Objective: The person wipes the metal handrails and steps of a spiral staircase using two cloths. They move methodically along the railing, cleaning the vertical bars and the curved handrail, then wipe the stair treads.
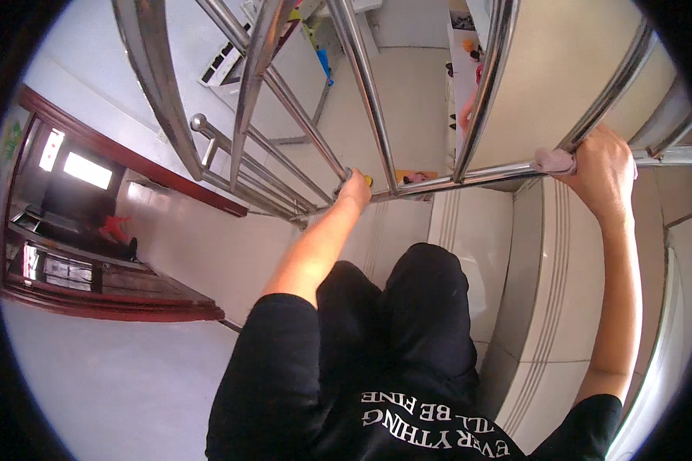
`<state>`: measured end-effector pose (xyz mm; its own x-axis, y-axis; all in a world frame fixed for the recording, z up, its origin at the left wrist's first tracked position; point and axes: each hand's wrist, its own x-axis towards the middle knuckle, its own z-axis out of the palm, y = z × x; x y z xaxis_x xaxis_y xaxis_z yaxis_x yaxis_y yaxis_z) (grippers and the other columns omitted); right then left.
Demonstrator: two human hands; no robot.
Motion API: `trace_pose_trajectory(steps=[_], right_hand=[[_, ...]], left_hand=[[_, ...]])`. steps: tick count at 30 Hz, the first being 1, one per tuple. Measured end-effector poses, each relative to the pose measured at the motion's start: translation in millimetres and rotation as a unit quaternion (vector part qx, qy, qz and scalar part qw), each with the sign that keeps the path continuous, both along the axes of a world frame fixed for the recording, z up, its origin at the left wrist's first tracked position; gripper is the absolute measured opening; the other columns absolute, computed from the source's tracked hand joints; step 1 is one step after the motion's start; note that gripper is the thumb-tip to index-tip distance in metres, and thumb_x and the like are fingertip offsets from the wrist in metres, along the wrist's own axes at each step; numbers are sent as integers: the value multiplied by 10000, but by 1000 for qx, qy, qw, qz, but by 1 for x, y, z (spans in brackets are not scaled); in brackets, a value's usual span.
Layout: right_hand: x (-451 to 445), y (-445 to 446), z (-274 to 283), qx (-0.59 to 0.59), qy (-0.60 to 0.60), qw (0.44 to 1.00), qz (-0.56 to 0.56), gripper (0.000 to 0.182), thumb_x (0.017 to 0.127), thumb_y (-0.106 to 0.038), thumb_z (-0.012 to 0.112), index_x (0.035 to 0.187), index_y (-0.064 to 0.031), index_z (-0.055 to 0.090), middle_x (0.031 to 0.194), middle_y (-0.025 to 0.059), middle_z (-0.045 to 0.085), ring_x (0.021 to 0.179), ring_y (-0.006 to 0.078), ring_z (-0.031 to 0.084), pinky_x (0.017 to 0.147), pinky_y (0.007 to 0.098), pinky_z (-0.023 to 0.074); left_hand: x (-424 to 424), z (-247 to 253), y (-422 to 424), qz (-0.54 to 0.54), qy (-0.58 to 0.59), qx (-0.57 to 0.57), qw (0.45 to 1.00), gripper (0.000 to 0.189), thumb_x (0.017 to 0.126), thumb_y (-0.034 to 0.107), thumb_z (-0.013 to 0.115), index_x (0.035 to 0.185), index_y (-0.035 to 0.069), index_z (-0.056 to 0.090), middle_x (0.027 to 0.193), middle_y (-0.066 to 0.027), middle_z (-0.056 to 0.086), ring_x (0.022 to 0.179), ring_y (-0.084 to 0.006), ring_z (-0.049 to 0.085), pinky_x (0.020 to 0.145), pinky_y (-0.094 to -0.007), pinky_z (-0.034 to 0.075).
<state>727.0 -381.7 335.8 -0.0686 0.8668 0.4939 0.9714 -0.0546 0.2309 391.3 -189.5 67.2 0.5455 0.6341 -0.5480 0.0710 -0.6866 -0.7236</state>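
A stainless-steel stair railing (371, 98) rises in front of me, with a long lower rail (490, 174) running across its foot. My right hand (602, 158) is wrapped around that lower rail near the base of a baluster (617, 80), pressing a pale pink cloth (552, 162) to the metal. Further left, my left hand (354, 189) closes on a thinner baluster (308, 118) near its lower end. Something small and grey shows beside those fingers; whether it is cloth I cannot tell.
Tiled stair steps (545, 276) with grooved edges descend around my bent knees. A dark red door frame (121, 155) stands at left. Beyond the railing are a white cabinet (300, 80), a tiled floor (406, 98) and a shelf (463, 75) with small colourful items.
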Motion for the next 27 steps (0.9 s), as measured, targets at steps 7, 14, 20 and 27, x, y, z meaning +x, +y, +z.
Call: trace_pose_trajectory(steps=[7, 14, 20, 27], right_hand=[[-6, -3, 3, 4, 15, 1000, -14, 412, 553, -405, 791, 659, -45, 620, 691, 96, 561, 716, 255, 584, 666, 358, 481], [-3, -5, 1, 1, 21, 1000, 6, 389, 528, -334, 814, 656, -30, 608, 698, 104, 559, 748, 265, 579, 690, 360, 472], [-4, -6, -5, 5, 39, 999, -27, 363, 508, -270, 823, 681, -27, 615, 708, 97, 562, 755, 263, 577, 687, 365, 467], [-13, -6, 2, -15, 35, 999, -39, 309, 487, -205, 822, 706, -64, 655, 750, 73, 589, 760, 237, 578, 689, 347, 467]], left_hand=[[-2, 147, -5, 33, 20, 8, 999, 156, 761, 259, 604, 835, 170, 710, 812, 7, 686, 784, -182, 637, 662, -386, 426], [-18, 285, -40, -172, -332, 42, 926, 127, 640, 124, 618, 760, 82, 619, 745, -44, 609, 778, -213, 598, 695, -337, 438], [-59, 222, -91, 34, -771, 58, 634, 296, 670, -10, 667, 942, 25, 555, 975, -95, 605, 873, -226, 579, 756, -348, 449], [-76, 180, -90, 168, -960, -214, 69, 194, 872, 175, 597, 1017, 47, 576, 906, -75, 639, 816, -133, 601, 670, -261, 498]])
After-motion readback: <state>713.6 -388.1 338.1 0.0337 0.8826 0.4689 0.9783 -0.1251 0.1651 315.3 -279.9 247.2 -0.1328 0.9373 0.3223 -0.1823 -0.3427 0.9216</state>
